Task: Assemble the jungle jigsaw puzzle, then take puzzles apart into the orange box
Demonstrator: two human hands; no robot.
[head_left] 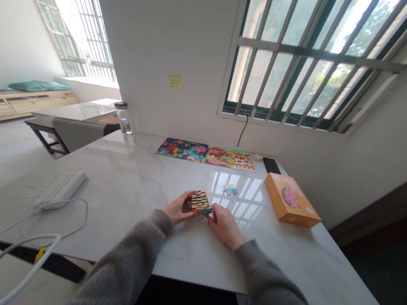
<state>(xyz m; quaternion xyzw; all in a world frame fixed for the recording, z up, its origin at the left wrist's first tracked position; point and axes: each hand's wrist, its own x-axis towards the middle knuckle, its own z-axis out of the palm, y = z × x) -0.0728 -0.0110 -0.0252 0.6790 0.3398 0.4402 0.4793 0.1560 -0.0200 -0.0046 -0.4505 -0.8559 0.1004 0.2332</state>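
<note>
My left hand [180, 208] is wrapped round a thick stack of jigsaw puzzle pieces [199, 200], their edges facing up, above the near middle of the table. At the near end of the stack, the fingers of my right hand [225, 225] pinch a blue puzzle piece [204, 212], which still touches or nearly touches the others. A single blue and cream puzzle piece [230, 190] lies flat on the table beyond my right hand. Farther back lie two colourful picture sheets, a dark one [182, 149] and a farm scene [230, 158], side by side.
An orange box [291, 200] sits at the right, with a black phone [271, 165] behind it. A white power strip [60, 190] with cables is at the left of the marble-look table [122, 187]. A clear bottle [124, 118] stands at the back left corner.
</note>
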